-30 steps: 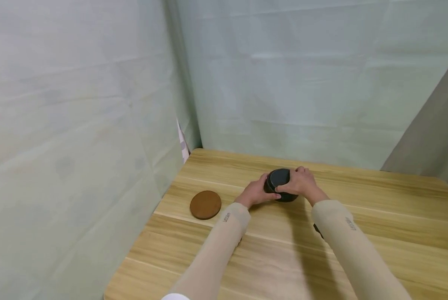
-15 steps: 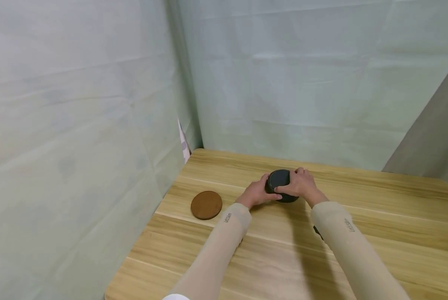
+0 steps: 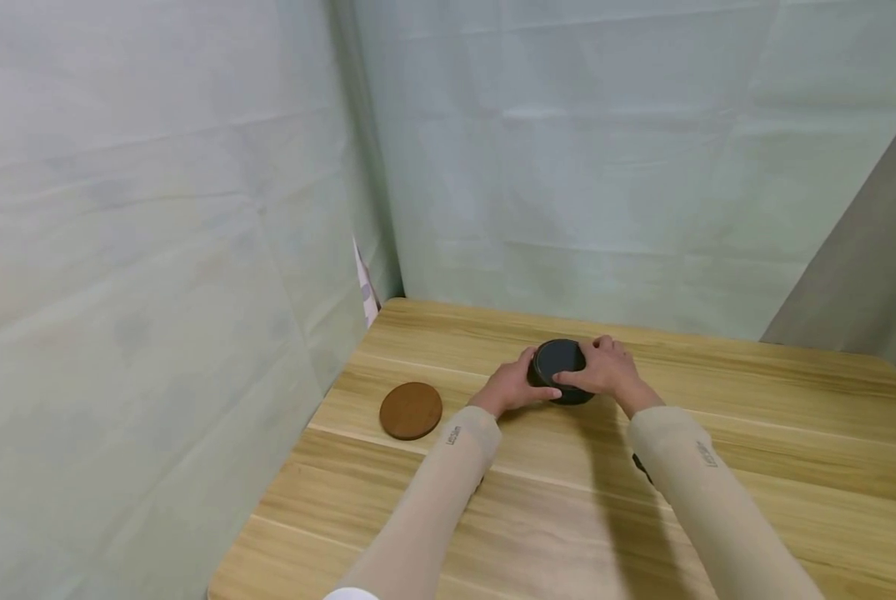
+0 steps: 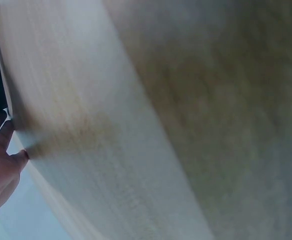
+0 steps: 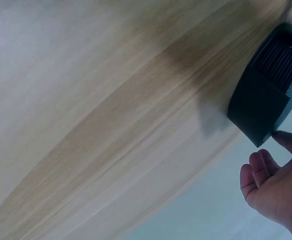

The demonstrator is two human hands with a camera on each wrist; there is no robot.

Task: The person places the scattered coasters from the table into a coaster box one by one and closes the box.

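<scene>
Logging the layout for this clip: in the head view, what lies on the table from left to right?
Round brown coaster → left hand → dark round jar → right hand, all on the wooden table.

A dark, round jar [image 3: 561, 371] stands upright on the wooden desk [image 3: 718, 392], toward the far edge and roughly midway between the left and right edges. Its flat black lid is on top, facing up. The wall is near-black and straight, with a ribbed band [image 5: 278, 60] just under the lid in the right wrist view.
</scene>
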